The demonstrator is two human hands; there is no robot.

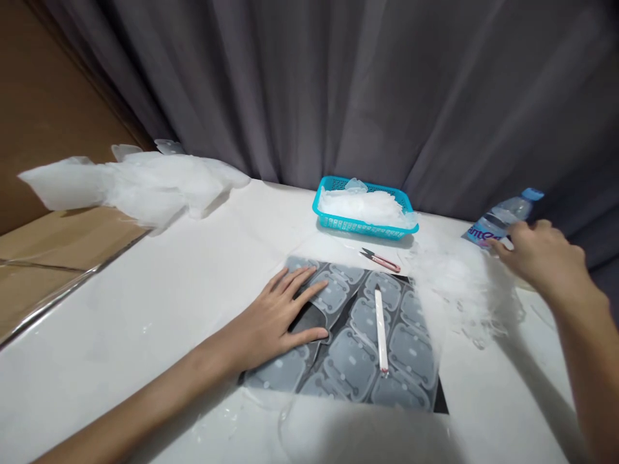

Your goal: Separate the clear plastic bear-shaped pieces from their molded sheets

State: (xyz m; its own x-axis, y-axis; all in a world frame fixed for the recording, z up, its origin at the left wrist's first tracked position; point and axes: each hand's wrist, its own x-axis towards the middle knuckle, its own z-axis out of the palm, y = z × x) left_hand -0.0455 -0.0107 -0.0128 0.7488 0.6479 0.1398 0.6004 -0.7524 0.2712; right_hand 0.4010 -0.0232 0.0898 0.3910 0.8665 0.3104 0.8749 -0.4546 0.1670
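Note:
My left hand (285, 309) lies flat with fingers spread on a translucent plastic sheet (353, 357) printed with rounded shapes. The sheet has a cut-out gap beside the thumb and rests on a black mat (441, 399). A white pen-like craft knife (381, 328) lies across the sheet, dark tip pointing away from me. On the right, my right hand (546, 254) is raised with its fingers curled; what they hold, if anything, is hidden. It overlaps a labelled water bottle (498, 219) with a blue cap; I cannot tell whether they touch. Below it lies a heap of clear plastic scraps (459, 290).
Behind the sheet are thread snips (380, 259) with pink handles and a turquoise basket (367, 229) of translucent pieces. A large pile of translucent sheets (159, 183) sits at the left, by a cardboard box (48, 258). A grey curtain (309, 90) hangs behind the white table (120, 348).

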